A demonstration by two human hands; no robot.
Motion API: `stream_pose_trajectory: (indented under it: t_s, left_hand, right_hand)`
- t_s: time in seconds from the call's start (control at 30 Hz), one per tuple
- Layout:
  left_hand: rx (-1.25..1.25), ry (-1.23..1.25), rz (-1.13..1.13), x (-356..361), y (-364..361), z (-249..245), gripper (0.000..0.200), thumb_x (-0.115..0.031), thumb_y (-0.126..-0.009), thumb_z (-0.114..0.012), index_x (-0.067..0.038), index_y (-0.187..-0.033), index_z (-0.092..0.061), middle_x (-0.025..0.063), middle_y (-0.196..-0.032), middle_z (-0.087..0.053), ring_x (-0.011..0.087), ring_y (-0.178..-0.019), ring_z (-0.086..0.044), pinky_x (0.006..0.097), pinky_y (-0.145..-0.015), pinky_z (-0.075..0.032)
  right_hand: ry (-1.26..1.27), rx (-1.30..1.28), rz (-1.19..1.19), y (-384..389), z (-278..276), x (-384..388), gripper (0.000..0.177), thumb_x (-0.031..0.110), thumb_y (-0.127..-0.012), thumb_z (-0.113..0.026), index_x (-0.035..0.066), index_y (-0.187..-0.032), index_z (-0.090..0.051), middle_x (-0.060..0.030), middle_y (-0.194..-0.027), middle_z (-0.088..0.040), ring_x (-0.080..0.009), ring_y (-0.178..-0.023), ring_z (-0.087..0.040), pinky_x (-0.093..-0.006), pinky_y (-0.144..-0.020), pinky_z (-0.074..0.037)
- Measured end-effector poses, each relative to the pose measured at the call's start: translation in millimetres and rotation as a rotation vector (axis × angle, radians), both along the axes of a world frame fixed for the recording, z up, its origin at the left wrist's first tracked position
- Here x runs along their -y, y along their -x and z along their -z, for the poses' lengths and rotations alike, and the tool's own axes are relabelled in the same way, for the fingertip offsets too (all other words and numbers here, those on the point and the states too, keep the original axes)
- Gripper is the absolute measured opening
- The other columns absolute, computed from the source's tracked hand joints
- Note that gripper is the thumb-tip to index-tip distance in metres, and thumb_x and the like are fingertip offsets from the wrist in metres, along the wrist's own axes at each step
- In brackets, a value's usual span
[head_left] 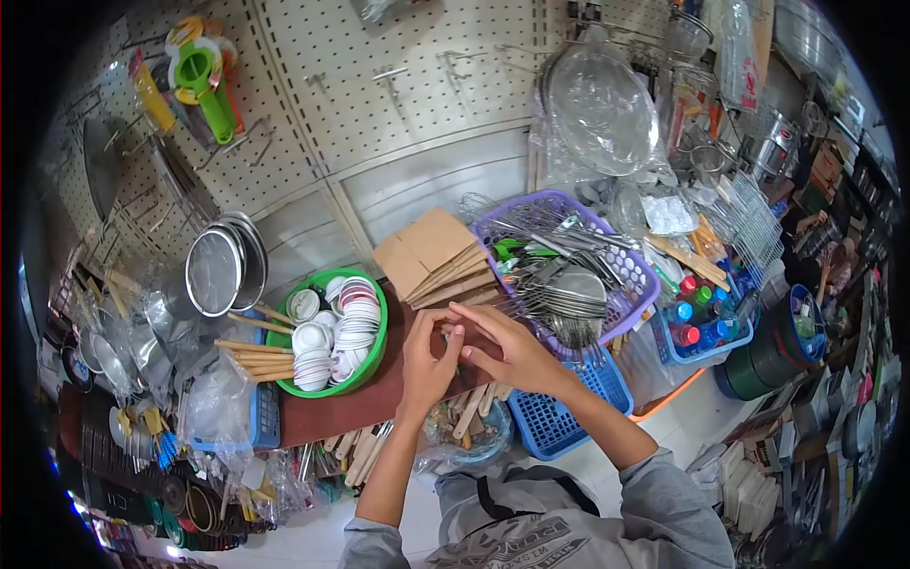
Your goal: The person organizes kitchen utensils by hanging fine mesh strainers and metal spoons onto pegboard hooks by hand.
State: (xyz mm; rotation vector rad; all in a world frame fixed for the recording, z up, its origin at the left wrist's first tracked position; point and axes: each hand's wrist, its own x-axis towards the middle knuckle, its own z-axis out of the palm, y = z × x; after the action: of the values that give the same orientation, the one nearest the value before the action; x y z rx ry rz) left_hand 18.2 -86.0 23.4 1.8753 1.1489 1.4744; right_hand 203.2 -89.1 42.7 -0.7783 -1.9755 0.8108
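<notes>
My left hand [432,368] and right hand [515,353] are together, can't tell if anything's pinched. Flat brown cardboard stack [425,248] by the red-brown surface [318,417]'s back edge looks light, stiffish; edges grip best.

Seemingly a kitchenware shop: hooked pegboard wall [408,119], plastic-wrapped strainers [604,114], purple basket [646,296] of metal utensils [574,289].

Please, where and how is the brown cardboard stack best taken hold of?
The brown cardboard stack is probably best gripped at its near edge, from the person's side, pinching top and bottom: it lies flat, layered edges showing there, while the purple basket crowds its right.
</notes>
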Motion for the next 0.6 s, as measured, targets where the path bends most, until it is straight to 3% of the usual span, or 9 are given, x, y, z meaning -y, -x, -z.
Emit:
stream_pose_trajectory:
  t_s: [0.1,0.13,0.23,0.27,0.5,0.6]
  left_hand:
    - [-0.005,-0.037,0.030,-4.8,-22.6,-6.6,0.019,-0.006,-0.096,-0.070,0.002,-0.112,-0.065,0.0122,-0.103,-0.065,0.0224,-0.094,-0.066,0.0342,-0.086,-0.052]
    - [-0.031,-0.046,0.045,-6.3,-29.6,-9.0,0.019,-0.006,-0.095,-0.070,0.002,-0.112,-0.065,0.0125,-0.104,-0.065,0.0233,-0.095,-0.066,0.0347,-0.087,-0.052]
    - [-0.091,-0.068,0.089,-11.4,-50.2,-18.1,0.019,-0.005,-0.094,-0.070,0.001,-0.110,-0.065,0.0137,-0.105,-0.066,0.0264,-0.097,-0.067,0.0364,-0.088,-0.052]
    - [-0.101,-0.072,0.106,-12.6,-58.8,-21.6,0.018,-0.005,-0.093,-0.071,0.001,-0.110,-0.065,0.0141,-0.105,-0.066,0.0277,-0.098,-0.067,0.0370,-0.088,-0.052]
    - [-0.207,-0.073,0.135,-43.6,-107.0,-12.1,0.019,-0.010,-0.094,-0.070,-0.002,-0.111,-0.066,0.0154,-0.115,-0.068,0.0366,-0.110,-0.066,0.0441,-0.097,-0.050]
    - [-0.421,-0.113,0.046,-61.6,-118.6,-1.8,0.026,-0.013,-0.093,-0.070,-0.004,-0.117,-0.067,0.0146,-0.119,-0.069,0.0357,-0.117,-0.063,0.0461,-0.102,-0.047]
  right_hand:
    - [0.040,-0.076,-0.024,-27.7,-1.4,-1.0,0.062,0.014,-0.099,-0.068,0.009,-0.156,-0.047,-0.0175,-0.146,-0.056,-0.0340,-0.134,-0.057,-0.0433,-0.111,-0.048]
    - [0.077,-0.171,-0.021,-33.8,-7.4,3.5,0.055,0.010,-0.099,-0.067,0.009,-0.152,-0.052,-0.0150,-0.146,-0.057,-0.0292,-0.130,-0.061,-0.0408,-0.106,-0.055]
    - [0.139,-0.202,0.034,-58.7,-5.5,1.4,0.049,0.002,-0.100,-0.064,0.006,-0.148,-0.057,-0.0128,-0.148,-0.055,-0.0234,-0.130,-0.061,-0.0344,-0.101,-0.058]
    - [0.089,-0.196,0.078,-65.8,-6.3,0.3,0.043,0.002,-0.100,-0.064,0.005,-0.143,-0.062,-0.0131,-0.142,-0.060,-0.0223,-0.125,-0.063,-0.0315,-0.093,-0.060]
    - [-0.017,-0.178,0.244,-112.7,32.2,-34.5,0.039,0.004,-0.099,-0.064,0.005,-0.138,-0.065,-0.0128,-0.135,-0.065,-0.0211,-0.118,-0.065,-0.0287,-0.085,-0.059]
    - [-0.071,-0.106,0.328,-125.9,42.9,-47.3,0.044,-0.003,-0.093,-0.061,0.007,-0.135,-0.066,-0.0133,-0.131,-0.065,-0.0300,-0.122,-0.062,-0.0345,-0.089,-0.060]
